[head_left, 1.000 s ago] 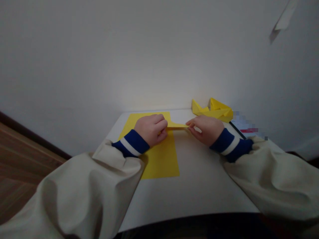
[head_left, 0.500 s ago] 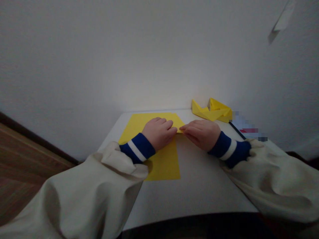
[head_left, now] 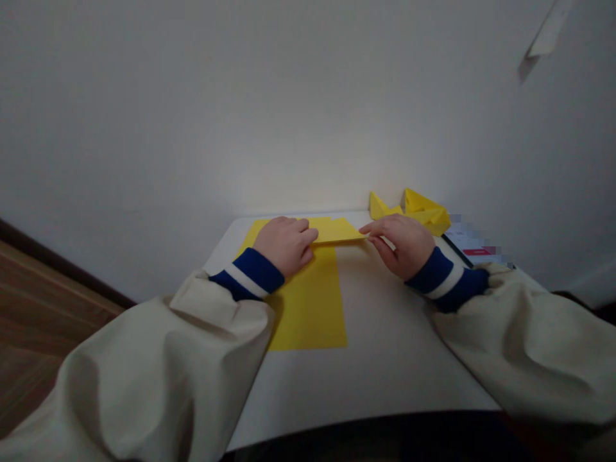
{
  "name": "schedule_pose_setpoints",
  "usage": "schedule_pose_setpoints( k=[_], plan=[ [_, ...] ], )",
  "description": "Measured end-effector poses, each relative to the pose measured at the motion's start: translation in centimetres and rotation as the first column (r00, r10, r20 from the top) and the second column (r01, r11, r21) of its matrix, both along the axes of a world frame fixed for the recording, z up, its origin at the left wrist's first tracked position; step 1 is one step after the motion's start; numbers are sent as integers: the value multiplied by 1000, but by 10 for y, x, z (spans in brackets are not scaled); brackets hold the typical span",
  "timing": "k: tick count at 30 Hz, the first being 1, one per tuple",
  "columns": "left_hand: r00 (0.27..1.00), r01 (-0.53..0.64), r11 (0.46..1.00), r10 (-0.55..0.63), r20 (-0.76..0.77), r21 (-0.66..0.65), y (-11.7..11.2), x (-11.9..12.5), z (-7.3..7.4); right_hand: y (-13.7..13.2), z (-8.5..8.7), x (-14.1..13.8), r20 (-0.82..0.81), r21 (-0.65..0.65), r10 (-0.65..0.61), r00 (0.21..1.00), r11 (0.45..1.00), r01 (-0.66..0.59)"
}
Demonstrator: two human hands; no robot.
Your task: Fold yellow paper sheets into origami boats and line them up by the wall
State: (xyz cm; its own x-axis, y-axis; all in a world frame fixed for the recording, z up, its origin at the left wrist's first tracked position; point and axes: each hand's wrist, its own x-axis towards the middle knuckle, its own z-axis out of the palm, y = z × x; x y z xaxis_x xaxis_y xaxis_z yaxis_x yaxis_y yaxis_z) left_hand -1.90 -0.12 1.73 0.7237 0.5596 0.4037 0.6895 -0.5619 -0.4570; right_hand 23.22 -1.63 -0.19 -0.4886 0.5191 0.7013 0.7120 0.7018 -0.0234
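A folded piece of yellow paper (head_left: 339, 230) is stretched between my two hands, near the far end of the white table. My left hand (head_left: 287, 244) grips its left end, fingers curled round it. At the right corner, my right hand (head_left: 402, 242) pinches the paper between thumb and fingertips. Beneath the folded piece and my left hand lies a flat yellow sheet (head_left: 312, 308). Part of that sheet is hidden by my left hand and sleeve.
Two folded yellow paper boats (head_left: 430, 218) rest at the table's far right, partly behind my right hand. Beside them is a dark-edged item with a blurred face (head_left: 474, 244). The wall (head_left: 289, 115) rises behind the white table (head_left: 380, 359). Brown wood (head_left: 43, 321) shows at left.
My hands have moved apart, the left one leftward and the right one slightly right and up. More of the folded paper between them now shows, and it sits a little higher.
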Motion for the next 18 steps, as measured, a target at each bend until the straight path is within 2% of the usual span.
schedule_pose_setpoints(
  k=[5,8,11,15,18],
  plan=[
    [1000,25,1000,-25,-1,-10,-3,3,-1,0,0,0,-15,-3,-28,1000,1000,28],
    [998,57,997,-55,33,-48,-4,5,-4,0,1,-2,1,-30,24,1000,999,-24],
    [998,44,993,-38,53,-111,-3,5,-6,2,0,-3,-71,-33,61,996,997,-64],
    [965,-45,994,68,253,-97,0,2,-7,9,-7,-1,-328,-75,30,944,996,-58],
    [877,-37,991,93,471,-125,0,2,-5,18,-16,1,-456,-195,8,890,975,-108]
  ],
)
